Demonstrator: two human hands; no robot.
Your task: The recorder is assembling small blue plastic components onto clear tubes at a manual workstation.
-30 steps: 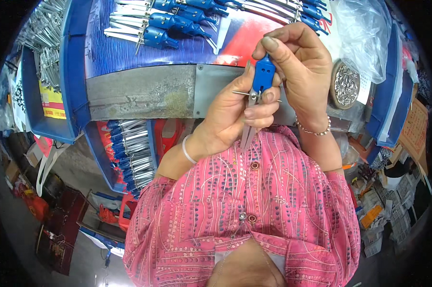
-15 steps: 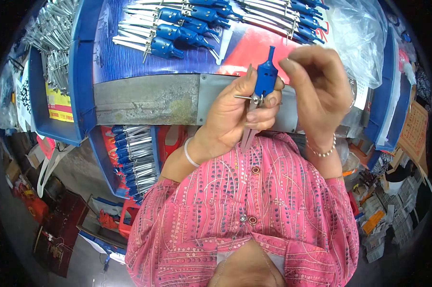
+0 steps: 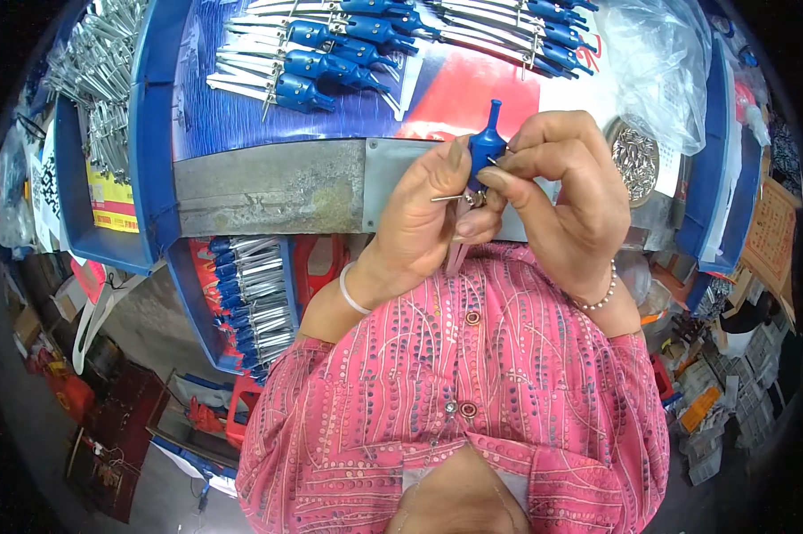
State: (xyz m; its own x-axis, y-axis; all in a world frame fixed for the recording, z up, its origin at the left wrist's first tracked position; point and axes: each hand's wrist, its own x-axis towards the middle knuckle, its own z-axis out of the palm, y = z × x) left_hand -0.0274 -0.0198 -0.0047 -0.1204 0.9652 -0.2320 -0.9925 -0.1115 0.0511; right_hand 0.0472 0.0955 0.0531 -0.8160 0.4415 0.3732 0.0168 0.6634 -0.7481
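Note:
My left hand is closed round a blue-handled metal part, its narrow blue tip up and its flat metal strips hanging down toward my shirt. A thin metal crosspin sticks out sideways below the blue body. Against the right side of that body, my right hand pinches with thumb and fingers. A small shiny metal pin shows at its fingertips, touching the blue surface; the rest of it is hidden. Beyond my hands, similar blue-handled parts lie in rows on the bench.
A round dish of small metal pieces stands right of my right hand, beside clear plastic bags. At left, a blue bin holds loose metal strips. Below the metal bench edge, another blue bin holds finished-looking blue-handled parts.
My right hand has come down and left, from beside the blue-handled part onto it, uncovering the round dish. My left hand still grips the part, which has shifted slightly left and down.

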